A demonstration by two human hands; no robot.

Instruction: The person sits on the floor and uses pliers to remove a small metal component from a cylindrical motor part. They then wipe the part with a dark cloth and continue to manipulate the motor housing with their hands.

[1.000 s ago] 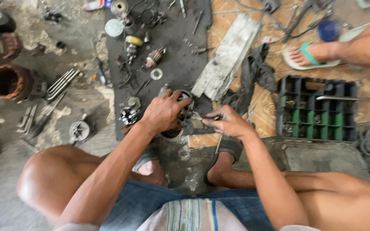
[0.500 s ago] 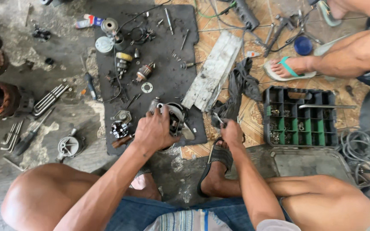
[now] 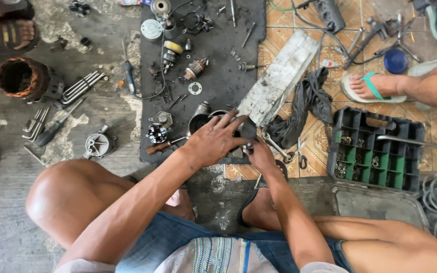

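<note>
- A person squats over a dark rubber mat (image 3: 218, 65) laid across stained concrete and patterned tile, metal parts strewn about.
- The left hand (image 3: 213, 141), fingers spread, presses down on a round metal housing (image 3: 203, 120) at the mat's near edge.
- The right hand (image 3: 260, 155) pinches a small metal part (image 3: 249, 148) just right of it.
- A green-and-black compartment tray (image 3: 375, 151) sits right.

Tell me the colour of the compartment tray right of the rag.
The compartment tray is black with green compartment floors, seen in the head view.
</note>
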